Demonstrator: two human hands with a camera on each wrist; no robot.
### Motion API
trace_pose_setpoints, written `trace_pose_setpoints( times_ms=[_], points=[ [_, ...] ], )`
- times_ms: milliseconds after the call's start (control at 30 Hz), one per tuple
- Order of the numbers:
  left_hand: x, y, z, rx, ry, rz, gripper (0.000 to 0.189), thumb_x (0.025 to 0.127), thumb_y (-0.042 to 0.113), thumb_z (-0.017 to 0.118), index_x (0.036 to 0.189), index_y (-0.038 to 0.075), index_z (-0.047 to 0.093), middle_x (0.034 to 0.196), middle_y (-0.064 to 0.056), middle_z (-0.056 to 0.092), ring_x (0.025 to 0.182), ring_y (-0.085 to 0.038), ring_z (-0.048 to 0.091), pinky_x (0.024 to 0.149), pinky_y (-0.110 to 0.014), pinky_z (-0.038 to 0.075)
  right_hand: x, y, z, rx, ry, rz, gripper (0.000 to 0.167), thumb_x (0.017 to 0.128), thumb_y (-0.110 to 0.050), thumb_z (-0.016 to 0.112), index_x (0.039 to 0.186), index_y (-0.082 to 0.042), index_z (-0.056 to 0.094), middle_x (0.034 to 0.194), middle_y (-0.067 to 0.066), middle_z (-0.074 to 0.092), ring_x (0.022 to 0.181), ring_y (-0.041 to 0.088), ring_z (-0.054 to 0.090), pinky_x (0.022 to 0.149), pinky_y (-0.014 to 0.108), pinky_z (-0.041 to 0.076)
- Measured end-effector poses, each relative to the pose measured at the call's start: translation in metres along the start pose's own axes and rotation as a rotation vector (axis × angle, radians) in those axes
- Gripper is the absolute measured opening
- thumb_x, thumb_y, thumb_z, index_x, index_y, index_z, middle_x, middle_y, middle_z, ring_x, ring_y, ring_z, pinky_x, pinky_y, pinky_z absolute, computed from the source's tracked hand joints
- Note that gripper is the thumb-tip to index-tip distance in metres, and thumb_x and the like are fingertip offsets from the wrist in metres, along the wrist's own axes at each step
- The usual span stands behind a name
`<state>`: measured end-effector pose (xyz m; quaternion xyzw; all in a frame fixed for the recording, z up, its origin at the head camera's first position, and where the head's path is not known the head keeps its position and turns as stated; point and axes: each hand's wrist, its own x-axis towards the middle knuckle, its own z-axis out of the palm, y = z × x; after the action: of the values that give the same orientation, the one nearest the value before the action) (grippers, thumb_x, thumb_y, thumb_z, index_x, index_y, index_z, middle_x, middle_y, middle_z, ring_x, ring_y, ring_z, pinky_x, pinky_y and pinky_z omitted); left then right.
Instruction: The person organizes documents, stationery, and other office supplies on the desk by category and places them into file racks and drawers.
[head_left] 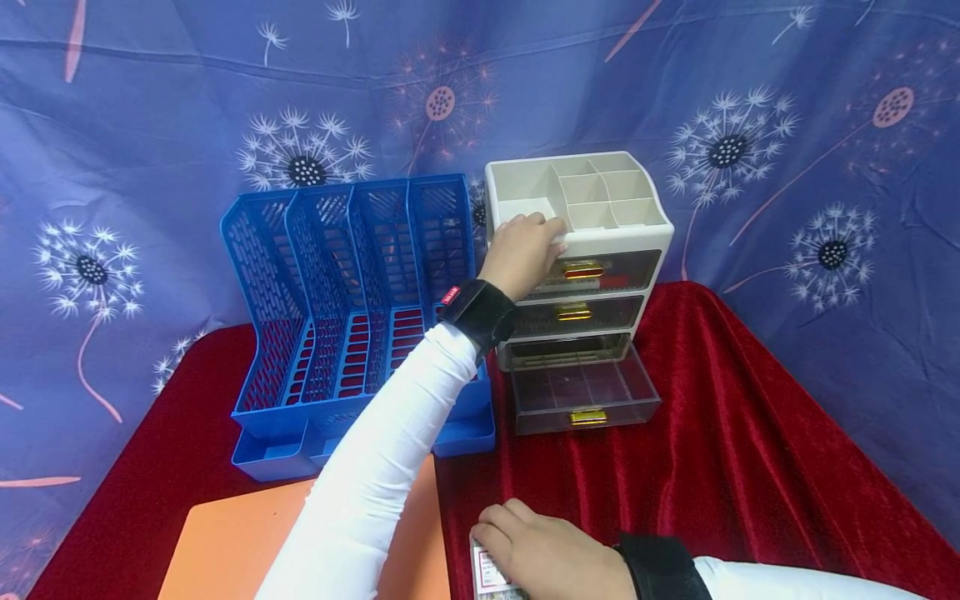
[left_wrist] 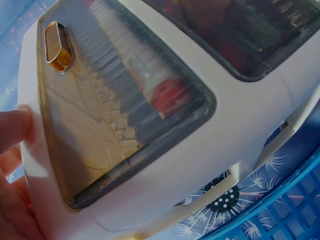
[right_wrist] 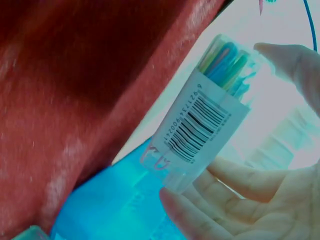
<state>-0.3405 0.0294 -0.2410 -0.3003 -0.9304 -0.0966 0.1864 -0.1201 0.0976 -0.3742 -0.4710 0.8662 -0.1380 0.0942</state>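
A white desktop drawer organizer stands at the back, with an open-topped divided tray above three smoky clear drawers. My left hand grips its top front rim near the left corner; in the left wrist view the thumb lies against the white frame. The bottom drawer is pulled out, and its divided inside shows no contents. At the front, my right hand holds a small clear box with a barcode label, thumb and fingers around it. Coloured pieces that look like paper clips show inside.
Left of the organizer stands a blue slotted file rack with small front trays. An orange flat sheet or folder lies in front of it, partly under my left arm. Dark red cloth covers the table, and a patterned blue curtain hangs behind.
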Motion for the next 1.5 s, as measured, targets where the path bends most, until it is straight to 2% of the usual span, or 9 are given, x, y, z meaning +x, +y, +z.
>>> trace_pose_setpoints(
  times_ms=[167,267,367,467,700,933,1133,1500],
  points=[
    [0.0,0.0,0.0,-0.005,-0.002,0.002,0.027,0.095,0.032,0.055,0.117,0.017,0.062,0.104,-0.002,0.066,0.095,-0.019,0.059,0.083,-0.033,0.044,-0.007,0.003,-0.019,0.155,0.016,0.075,0.072,0.07,-0.044,0.078,0.13,-0.018,0.047,0.126,-0.007,0.051,0.106,0.004,0.047,0.079,0.017,0.049],
    [-0.001,0.0,-0.001,-0.003,0.003,0.008,0.027,0.095,0.032,0.055,0.116,0.017,0.063,0.103,-0.002,0.066,0.094,-0.019,0.059,0.083,-0.033,0.044,-0.01,0.004,-0.033,0.177,0.029,0.127,0.069,0.073,-0.041,0.077,0.131,-0.018,0.047,0.127,-0.006,0.05,0.108,0.006,0.046,0.081,0.021,0.05],
    [-0.001,-0.001,-0.001,0.0,0.009,0.01,0.026,0.095,0.032,0.055,0.115,0.017,0.063,0.102,-0.002,0.066,0.093,-0.019,0.059,0.082,-0.033,0.044,-0.012,0.005,-0.046,0.152,0.056,0.178,0.067,0.074,-0.036,0.077,0.131,-0.015,0.048,0.128,-0.004,0.05,0.108,0.008,0.047,0.084,0.024,0.05],
    [-0.002,-0.001,-0.001,-0.001,0.008,0.01,0.026,0.095,0.032,0.055,0.115,0.017,0.063,0.102,-0.002,0.066,0.093,-0.019,0.059,0.082,-0.033,0.044,-0.014,0.006,-0.057,0.102,0.116,0.22,0.066,0.074,-0.035,0.078,0.13,-0.013,0.05,0.127,-0.002,0.051,0.107,0.008,0.047,0.085,0.025,0.05],
    [-0.002,-0.002,-0.001,0.005,0.014,0.012,0.026,0.095,0.032,0.055,0.115,0.017,0.063,0.102,-0.003,0.066,0.094,-0.02,0.06,0.083,-0.034,0.045,-0.021,0.016,-0.071,-0.079,0.297,0.214,0.067,0.071,-0.032,0.08,0.125,-0.004,0.053,0.124,0.005,0.054,0.106,0.013,0.05,0.084,0.033,0.051],
    [-0.001,-0.002,-0.001,0.01,0.011,0.017,0.027,0.096,0.032,0.053,0.116,0.017,0.062,0.104,-0.002,0.066,0.095,-0.02,0.06,0.084,-0.034,0.045,-0.022,0.032,-0.083,-0.134,0.37,0.245,0.069,0.067,-0.033,0.082,0.122,0.0,0.055,0.12,0.009,0.056,0.105,0.016,0.052,0.085,0.034,0.05],
    [-0.001,-0.001,-0.002,0.022,0.005,0.018,0.028,0.096,0.033,0.052,0.117,0.017,0.062,0.105,-0.002,0.066,0.096,-0.02,0.059,0.084,-0.034,0.045,-0.019,0.046,-0.09,-0.175,0.439,0.24,0.066,0.068,-0.029,0.082,0.12,0.002,0.055,0.115,0.011,0.058,0.101,0.018,0.053,0.083,0.036,0.05],
    [-0.001,-0.001,-0.001,0.015,0.001,0.016,0.027,0.096,0.033,0.052,0.116,0.017,0.062,0.104,-0.002,0.066,0.096,-0.02,0.06,0.085,-0.034,0.044,-0.014,0.072,-0.093,-0.161,0.479,0.284,0.065,0.066,-0.029,0.082,0.117,0.003,0.056,0.11,0.013,0.057,0.095,0.02,0.052,0.077,0.035,0.048]
  ],
)
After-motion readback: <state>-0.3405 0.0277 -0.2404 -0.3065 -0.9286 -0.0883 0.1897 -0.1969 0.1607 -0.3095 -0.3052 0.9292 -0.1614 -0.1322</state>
